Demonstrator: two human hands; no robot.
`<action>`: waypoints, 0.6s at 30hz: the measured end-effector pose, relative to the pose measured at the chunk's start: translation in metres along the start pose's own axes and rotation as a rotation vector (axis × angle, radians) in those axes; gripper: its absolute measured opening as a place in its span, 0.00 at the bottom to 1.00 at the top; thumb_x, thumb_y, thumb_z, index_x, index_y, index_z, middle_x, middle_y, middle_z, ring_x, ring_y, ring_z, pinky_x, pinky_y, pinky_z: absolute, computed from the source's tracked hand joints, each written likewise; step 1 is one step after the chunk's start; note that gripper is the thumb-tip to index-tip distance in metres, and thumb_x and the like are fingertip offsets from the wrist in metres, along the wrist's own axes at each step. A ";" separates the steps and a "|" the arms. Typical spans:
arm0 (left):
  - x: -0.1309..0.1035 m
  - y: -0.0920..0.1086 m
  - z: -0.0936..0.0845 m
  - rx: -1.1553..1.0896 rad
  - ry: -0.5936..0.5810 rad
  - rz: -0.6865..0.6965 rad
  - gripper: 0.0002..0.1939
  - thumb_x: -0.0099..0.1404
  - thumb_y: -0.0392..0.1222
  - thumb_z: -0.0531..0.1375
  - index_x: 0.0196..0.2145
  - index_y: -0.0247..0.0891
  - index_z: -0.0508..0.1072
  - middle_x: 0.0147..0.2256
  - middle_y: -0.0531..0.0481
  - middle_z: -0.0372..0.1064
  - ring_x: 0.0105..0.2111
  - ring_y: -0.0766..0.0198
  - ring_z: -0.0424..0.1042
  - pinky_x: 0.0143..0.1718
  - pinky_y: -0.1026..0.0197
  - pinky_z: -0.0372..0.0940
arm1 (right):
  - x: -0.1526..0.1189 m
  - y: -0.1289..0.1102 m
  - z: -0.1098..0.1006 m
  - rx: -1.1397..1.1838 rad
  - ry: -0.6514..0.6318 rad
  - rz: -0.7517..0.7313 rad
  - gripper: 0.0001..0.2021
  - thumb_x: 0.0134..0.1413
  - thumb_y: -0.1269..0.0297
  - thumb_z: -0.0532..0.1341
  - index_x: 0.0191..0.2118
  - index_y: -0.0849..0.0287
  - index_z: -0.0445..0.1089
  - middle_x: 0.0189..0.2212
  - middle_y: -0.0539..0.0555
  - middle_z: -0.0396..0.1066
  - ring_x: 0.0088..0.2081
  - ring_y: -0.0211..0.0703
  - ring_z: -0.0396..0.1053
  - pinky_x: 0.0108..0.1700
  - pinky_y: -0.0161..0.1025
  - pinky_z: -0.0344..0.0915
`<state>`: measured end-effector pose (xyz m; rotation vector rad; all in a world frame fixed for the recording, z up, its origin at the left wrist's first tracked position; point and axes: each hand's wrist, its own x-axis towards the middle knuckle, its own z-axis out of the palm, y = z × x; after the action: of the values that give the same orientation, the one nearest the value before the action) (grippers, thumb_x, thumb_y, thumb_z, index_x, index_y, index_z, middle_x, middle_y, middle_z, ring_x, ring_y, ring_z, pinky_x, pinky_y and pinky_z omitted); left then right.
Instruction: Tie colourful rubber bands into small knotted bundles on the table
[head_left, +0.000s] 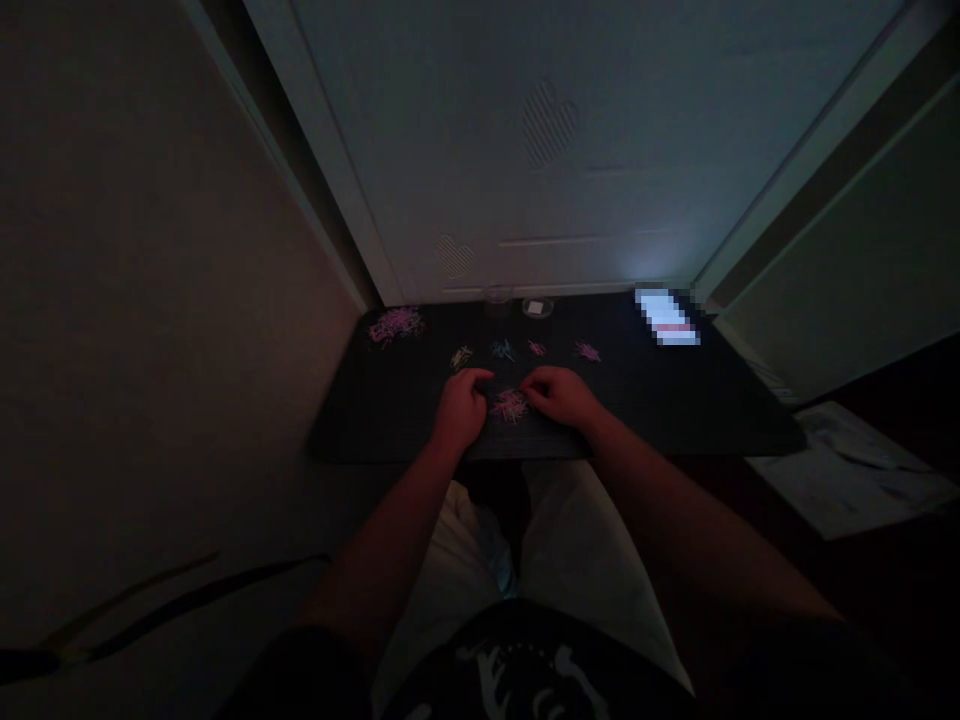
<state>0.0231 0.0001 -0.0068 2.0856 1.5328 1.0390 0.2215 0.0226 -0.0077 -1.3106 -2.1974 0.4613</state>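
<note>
Down at the fingertips, both hands close in on a small pink heap of thin strips [510, 405] near the front of the dark table [675, 410]. The left hand [461, 405] rests just left of the heap, fingers curled under and thumb pointing right toward it; whether it pinches a strip, I cannot tell in this dim light. The right hand [561, 395] sits just right of the heap, fingers bent and their tips touching its edge; its grip is also too dark to read. The heap is a loose tangle, strips lying every way, spread slightly wider left to right than front to back.

Beyond the hands runs a row of smaller clumps, well apart from each other: a pale one [461, 356], a blue one [502, 349], a small pink one [536, 347] and a purple one [587, 351]. A bigger pink pile [395, 324] lies at the far left corner. A lit phone [667, 316] lies at the far right, near the door [555, 140]. The table's front edge is close behind the wrists; bare dark surface stretches to the right.
</note>
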 end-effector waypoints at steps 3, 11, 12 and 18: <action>0.000 0.000 0.002 0.145 0.048 0.000 0.18 0.54 0.29 0.54 0.42 0.38 0.72 0.46 0.47 0.68 0.48 0.58 0.64 0.53 0.53 0.58 | 0.000 0.002 0.001 0.027 0.023 0.021 0.06 0.47 0.67 0.58 0.30 0.59 0.73 0.26 0.51 0.71 0.28 0.37 0.65 0.32 0.34 0.57; -0.002 0.000 0.005 0.233 0.000 0.012 0.08 0.57 0.41 0.58 0.34 0.39 0.74 0.43 0.47 0.70 0.45 0.57 0.65 0.49 0.53 0.59 | -0.001 0.001 -0.001 0.017 -0.019 -0.016 0.12 0.53 0.64 0.55 0.37 0.59 0.75 0.34 0.54 0.74 0.34 0.40 0.68 0.37 0.35 0.60; -0.001 0.000 0.005 0.238 -0.008 0.014 0.07 0.57 0.40 0.58 0.32 0.39 0.74 0.43 0.48 0.70 0.44 0.57 0.65 0.49 0.53 0.59 | -0.001 -0.001 -0.002 0.008 -0.034 -0.024 0.13 0.54 0.62 0.55 0.41 0.59 0.74 0.34 0.54 0.73 0.33 0.40 0.68 0.37 0.36 0.59; 0.000 0.003 0.005 0.288 -0.018 -0.015 0.07 0.61 0.39 0.54 0.32 0.39 0.72 0.43 0.47 0.70 0.44 0.57 0.65 0.47 0.53 0.59 | -0.002 -0.016 -0.004 -0.061 -0.108 -0.100 0.22 0.51 0.52 0.58 0.48 0.60 0.70 0.28 0.53 0.72 0.28 0.38 0.66 0.33 0.35 0.56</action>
<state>0.0285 -0.0006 -0.0081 2.2588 1.7751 0.8313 0.2135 0.0139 0.0038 -1.2256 -2.3710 0.4398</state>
